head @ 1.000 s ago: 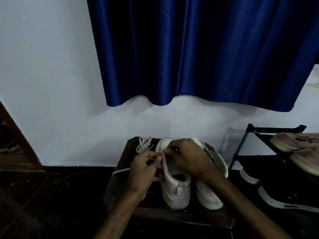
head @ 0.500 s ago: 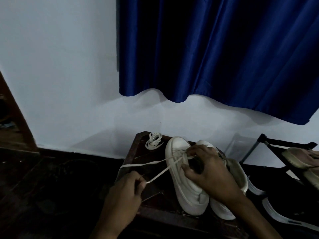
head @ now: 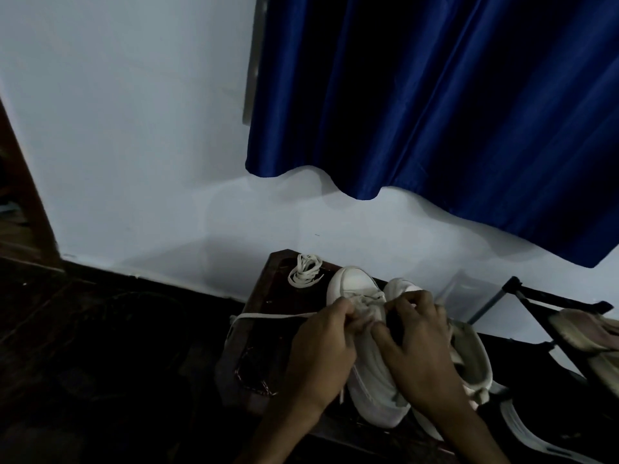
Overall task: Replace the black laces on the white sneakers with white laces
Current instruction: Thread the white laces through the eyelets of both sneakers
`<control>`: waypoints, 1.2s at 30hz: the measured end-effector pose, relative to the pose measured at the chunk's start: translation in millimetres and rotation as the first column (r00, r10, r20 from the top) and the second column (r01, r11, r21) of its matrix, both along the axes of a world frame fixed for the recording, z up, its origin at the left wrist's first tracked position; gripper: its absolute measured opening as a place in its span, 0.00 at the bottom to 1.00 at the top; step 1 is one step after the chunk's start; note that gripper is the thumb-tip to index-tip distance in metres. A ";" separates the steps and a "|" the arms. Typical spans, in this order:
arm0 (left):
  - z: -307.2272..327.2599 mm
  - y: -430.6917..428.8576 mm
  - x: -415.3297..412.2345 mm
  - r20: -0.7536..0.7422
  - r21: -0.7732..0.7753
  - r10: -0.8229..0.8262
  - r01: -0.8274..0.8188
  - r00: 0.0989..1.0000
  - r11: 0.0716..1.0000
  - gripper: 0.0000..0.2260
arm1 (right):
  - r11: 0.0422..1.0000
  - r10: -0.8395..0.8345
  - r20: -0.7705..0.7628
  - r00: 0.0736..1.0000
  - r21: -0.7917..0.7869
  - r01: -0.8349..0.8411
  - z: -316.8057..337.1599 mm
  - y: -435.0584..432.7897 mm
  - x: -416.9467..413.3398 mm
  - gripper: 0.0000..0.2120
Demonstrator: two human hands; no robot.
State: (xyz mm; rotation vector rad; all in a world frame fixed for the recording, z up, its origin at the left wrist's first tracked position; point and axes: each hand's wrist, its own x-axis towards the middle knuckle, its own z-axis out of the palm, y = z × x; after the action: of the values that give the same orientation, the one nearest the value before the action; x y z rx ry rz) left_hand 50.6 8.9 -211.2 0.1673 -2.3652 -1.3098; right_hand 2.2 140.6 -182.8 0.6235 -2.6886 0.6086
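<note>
Pinching lace (head: 274, 316) at sneaker (head: 351, 283), left hand (head: 321, 349), right hand (head: 418, 349)

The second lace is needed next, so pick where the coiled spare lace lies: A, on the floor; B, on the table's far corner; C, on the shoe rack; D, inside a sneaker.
B: the coiled lace lies on the table, at its far left corner, beside the toe of the sneaker.
</note>
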 end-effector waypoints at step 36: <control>-13.7 -59.3 46.4 -0.304 0.758 0.058 0.204 0.951 0.620 0.23 | 0.992 -0.012 -0.061 0.998 -0.124 0.005 -6.4 -4.1 -2.3 0.12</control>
State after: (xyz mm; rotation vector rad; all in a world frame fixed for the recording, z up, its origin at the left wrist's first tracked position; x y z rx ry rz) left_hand 97.0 -50.4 -224.9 0.1082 -1.4029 -2.1706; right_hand -0.1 136.5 -189.2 0.5877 -2.5723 0.7355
